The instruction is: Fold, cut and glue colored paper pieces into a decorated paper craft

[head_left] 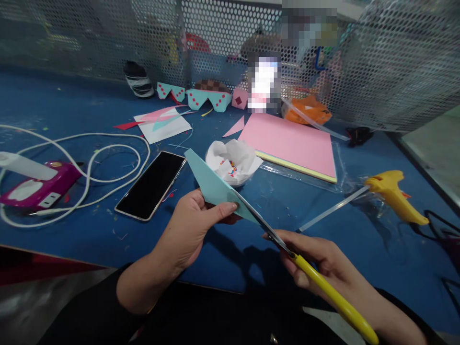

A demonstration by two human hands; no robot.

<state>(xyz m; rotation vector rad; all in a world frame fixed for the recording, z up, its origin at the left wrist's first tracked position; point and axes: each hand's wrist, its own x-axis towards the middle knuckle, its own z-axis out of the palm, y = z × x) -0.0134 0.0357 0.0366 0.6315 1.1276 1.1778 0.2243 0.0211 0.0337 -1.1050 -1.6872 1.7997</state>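
A folded light-blue paper (210, 179) is pinched between the thumb and fingers of my left hand (192, 223), held above the table at the centre. My right hand (319, 261) grips yellow-handled scissors (334, 297), whose handle runs down toward the lower right. The metal blades point up and left and lie along the paper's right edge, touching it. Whether the blades are apart cannot be made out clearly. Just behind the paper sits a white tissue-lined bowl (235, 160) with small coloured bits inside.
A black-screened phone (153, 184) lies left of my hands, near a purple power strip (46, 184) and white cable (140, 139). Pink paper sheets (291, 143) lie behind; a yellow glue gun (395, 191) rests right. Light-blue paper glasses (210, 99) stand by the mesh (223, 52).
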